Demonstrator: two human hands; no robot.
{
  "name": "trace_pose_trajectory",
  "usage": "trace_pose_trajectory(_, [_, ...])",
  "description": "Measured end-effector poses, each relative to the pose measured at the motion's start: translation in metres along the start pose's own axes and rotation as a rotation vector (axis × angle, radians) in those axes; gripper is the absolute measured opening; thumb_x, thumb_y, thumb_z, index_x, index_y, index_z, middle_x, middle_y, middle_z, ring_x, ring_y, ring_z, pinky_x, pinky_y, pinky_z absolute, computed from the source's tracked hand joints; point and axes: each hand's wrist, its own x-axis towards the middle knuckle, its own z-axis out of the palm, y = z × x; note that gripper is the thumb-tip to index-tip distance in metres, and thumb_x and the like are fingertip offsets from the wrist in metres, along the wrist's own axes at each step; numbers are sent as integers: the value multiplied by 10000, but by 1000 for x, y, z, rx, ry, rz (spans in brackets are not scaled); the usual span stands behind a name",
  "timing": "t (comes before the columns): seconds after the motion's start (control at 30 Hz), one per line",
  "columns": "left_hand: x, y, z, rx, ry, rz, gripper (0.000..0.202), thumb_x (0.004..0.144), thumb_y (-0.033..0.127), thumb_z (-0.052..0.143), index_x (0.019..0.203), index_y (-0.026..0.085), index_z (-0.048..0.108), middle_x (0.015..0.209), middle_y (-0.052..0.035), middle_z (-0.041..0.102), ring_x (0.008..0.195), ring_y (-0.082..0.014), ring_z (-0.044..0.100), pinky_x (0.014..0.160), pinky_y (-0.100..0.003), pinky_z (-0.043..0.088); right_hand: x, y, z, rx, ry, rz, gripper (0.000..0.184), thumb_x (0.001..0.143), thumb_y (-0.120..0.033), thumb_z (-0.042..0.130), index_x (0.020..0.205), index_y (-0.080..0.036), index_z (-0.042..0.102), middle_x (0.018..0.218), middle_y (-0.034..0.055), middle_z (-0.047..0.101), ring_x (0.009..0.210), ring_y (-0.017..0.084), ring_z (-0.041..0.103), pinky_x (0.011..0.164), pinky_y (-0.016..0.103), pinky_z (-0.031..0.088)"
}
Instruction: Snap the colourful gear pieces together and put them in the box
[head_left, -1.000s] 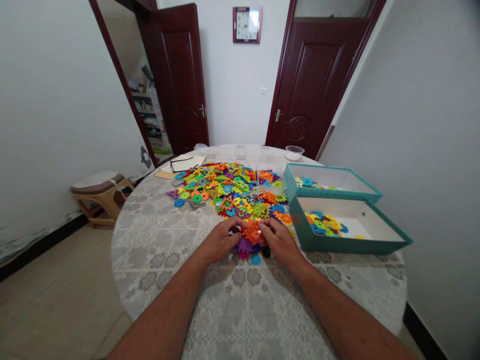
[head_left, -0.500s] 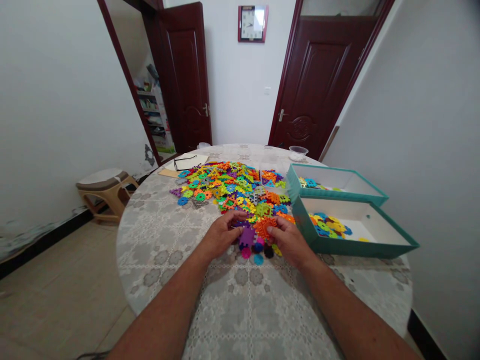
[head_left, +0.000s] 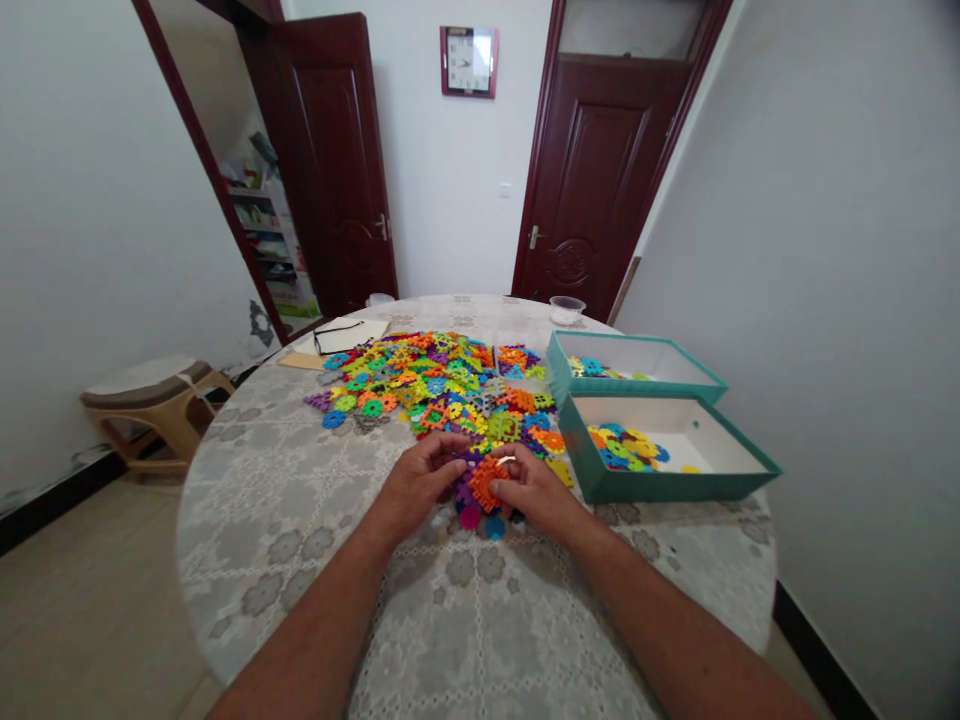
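Close to the table's middle, my right hand pinches an orange square plastic building piece with notched edges. My left hand is closed on a purple building piece, which the orange one partly covers. The two pieces overlap in view; whether they are joined I cannot tell. Just below them lie a pink round piece and a blue round piece. Beyond my hands spreads a heap of mixed coloured interlocking pieces.
Two green-edged boxes, the nearer box and the farther box, stand on the right with pieces inside. Eyeglasses rest on paper at the back left. A clear bowl is at the far edge. A stool stands left of the round table.
The orange piece has come left, in front of the purple one, as my hands drew closer together. The whole view has shifted, with the room now farther left.
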Motion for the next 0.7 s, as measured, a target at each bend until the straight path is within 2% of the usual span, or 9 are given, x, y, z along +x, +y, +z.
trace_pose_trajectory(0.07, [1,-1,0,-29,18,-17,411,820,417,769,1152,192,679,820,7,667,574,-107,544,528,-232,440,0,-2,0,9,-18,-8,460,798,-288,731,1232,-221,594,838,-26,689,592,121,574,529,226,455])
trace_pose_trajectory(0.17, [1,-1,0,-29,57,-26,383,820,435,770,1100,195,670,806,15,659,577,-112,551,529,-241,454,-2,-8,1,-51,-72,-26,312,814,-272,697,1118,-199,691,898,6,711,656,124,590,565,224,453])
trace_pose_trajectory(0.27, [1,-1,1,16,22,-21,340,826,425,761,1058,194,669,779,24,652,576,-111,547,547,-241,453,-3,-12,2,-105,-77,-26,252,795,-237,668,1039,-188,708,873,3,708,687,131,603,599,229,460])
trace_pose_trajectory(0.4, [-1,-1,1,136,-32,47,273,888,426,699,1038,198,697,830,-5,691,649,-134,594,613,-252,476,-4,-10,2,-157,-49,2,215,765,-216,672,978,-193,676,825,-8,687,684,140,609,602,235,465])
trace_pose_trajectory(0.57, [-1,-7,-8,488,92,219,205,936,362,627,1046,222,729,884,-44,727,804,-210,665,744,-312,522,-11,-24,-13,-239,-55,-20,172,824,-246,649,988,-204,674,817,-1,687,663,152,601,583,253,461])
trace_pose_trajectory(0.63, [-1,-9,-12,681,75,304,202,901,305,658,1074,236,735,998,-66,738,929,-244,672,847,-343,521,-17,-41,-26,-323,36,-82,203,862,-280,634,1049,-212,674,877,18,710,695,165,613,611,273,477])
trace_pose_trajectory(0.7, [-2,-12,-14,859,-3,338,243,867,290,702,1105,247,728,1086,-83,721,1027,-269,650,922,-363,496,-21,-62,-42,-453,166,-155,268,883,-305,632,1135,-220,669,949,40,727,729,179,625,636,289,486])
